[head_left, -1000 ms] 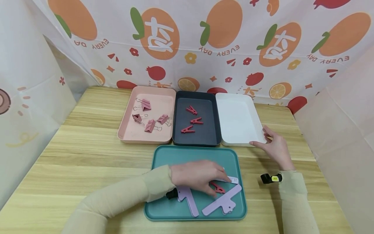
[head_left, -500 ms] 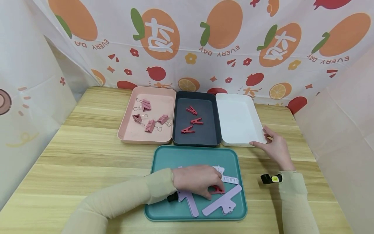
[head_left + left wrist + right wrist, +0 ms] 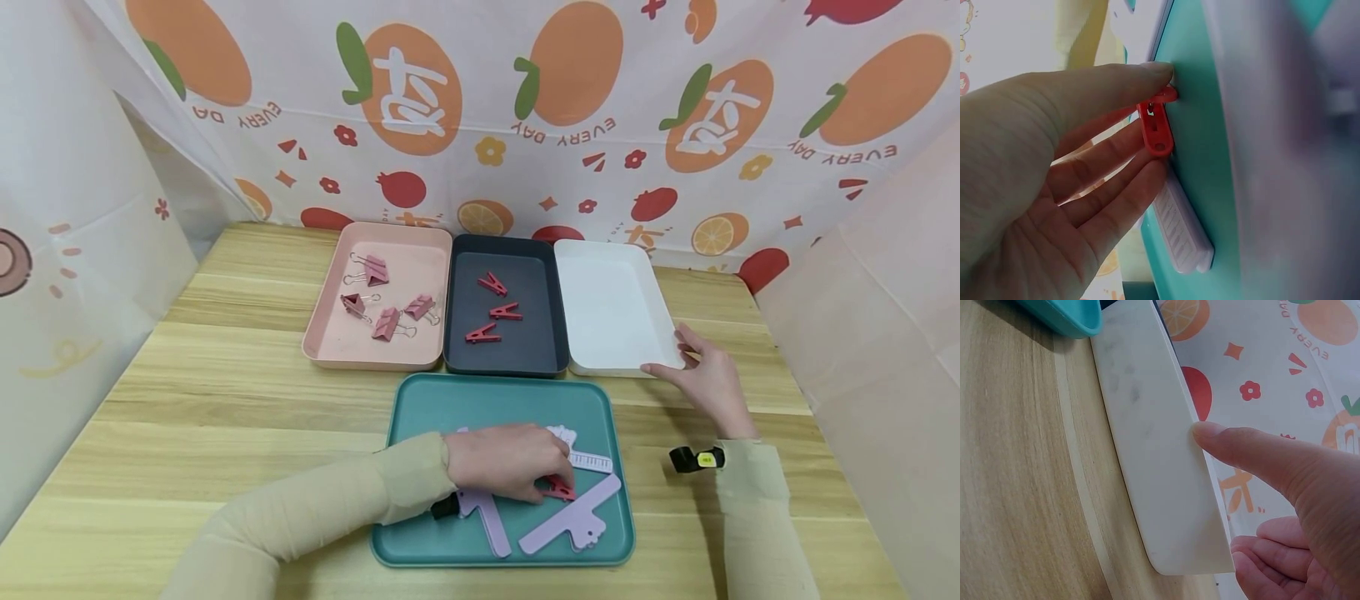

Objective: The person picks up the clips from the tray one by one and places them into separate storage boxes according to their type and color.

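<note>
My left hand (image 3: pixel 510 461) reaches over the teal tray (image 3: pixel 442 392) and pinches a small red clothespin (image 3: pixel 558 488) between thumb and fingers. In the left wrist view the clothespin (image 3: pixel 1157 128) sits between the thumb tip and the fingers, close to the tray surface. Around it lie a purple clip (image 3: pixel 572 515), another purple clip (image 3: pixel 489 521) partly under the wrist, and a pale clip with a ruled bar (image 3: pixel 590 461). At the near right corner of the white tray (image 3: pixel 615 304), my right hand (image 3: pixel 708 379) holds the rim, thumb (image 3: pixel 1210 432) on the front edge and fingers by the side.
A pink tray (image 3: pixel 330 333) with several pink binder clips (image 3: pixel 386 323) stands at the back left. Beside it, a dark tray (image 3: pixel 536 350) holds three red clothespins (image 3: pixel 492 283). The white tray adjoins it. A printed curtain (image 3: pixel 450 183) hangs behind the wooden table (image 3: pixel 187 400).
My left hand has drawn slightly back from the pale ruled clip and come down onto the red clothespin, with thumb and fingers closing on it. My right hand stays at the white tray.
</note>
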`<action>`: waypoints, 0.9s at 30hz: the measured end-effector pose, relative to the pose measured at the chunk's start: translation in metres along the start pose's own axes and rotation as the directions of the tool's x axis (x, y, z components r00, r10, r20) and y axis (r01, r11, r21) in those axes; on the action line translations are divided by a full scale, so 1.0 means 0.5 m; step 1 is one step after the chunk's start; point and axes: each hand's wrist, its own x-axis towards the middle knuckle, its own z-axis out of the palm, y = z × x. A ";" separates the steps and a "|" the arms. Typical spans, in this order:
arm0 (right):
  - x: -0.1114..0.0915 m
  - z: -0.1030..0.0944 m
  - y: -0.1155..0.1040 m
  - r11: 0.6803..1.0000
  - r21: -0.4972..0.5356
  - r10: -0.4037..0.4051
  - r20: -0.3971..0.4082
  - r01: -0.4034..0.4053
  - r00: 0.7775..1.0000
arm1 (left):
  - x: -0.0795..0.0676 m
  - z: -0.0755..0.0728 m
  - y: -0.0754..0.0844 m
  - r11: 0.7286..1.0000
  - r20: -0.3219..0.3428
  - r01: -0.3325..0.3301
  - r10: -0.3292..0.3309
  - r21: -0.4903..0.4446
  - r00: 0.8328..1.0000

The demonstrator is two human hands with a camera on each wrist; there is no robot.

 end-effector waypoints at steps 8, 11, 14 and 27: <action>0.001 0.000 0.002 1.000 -0.002 -0.007 -0.002 0.007 1.000 | 0.000 0.001 -0.004 1.000 -0.012 -0.021 0.021 -0.007 1.000; 0.001 0.000 0.001 1.000 -0.002 -0.010 -0.001 0.010 1.000 | 0.000 -0.004 -0.004 1.000 -0.019 -0.022 0.022 -0.001 1.000; 0.001 0.000 0.000 1.000 -0.003 -0.009 -0.001 0.009 1.000 | -0.002 -0.015 -0.004 1.000 -0.035 -0.022 0.022 -0.006 0.999; 0.003 -0.001 0.004 1.000 0.009 0.002 0.001 -0.002 1.000 | -0.024 -0.066 -0.019 1.000 -0.148 0.003 -0.008 -0.031 0.989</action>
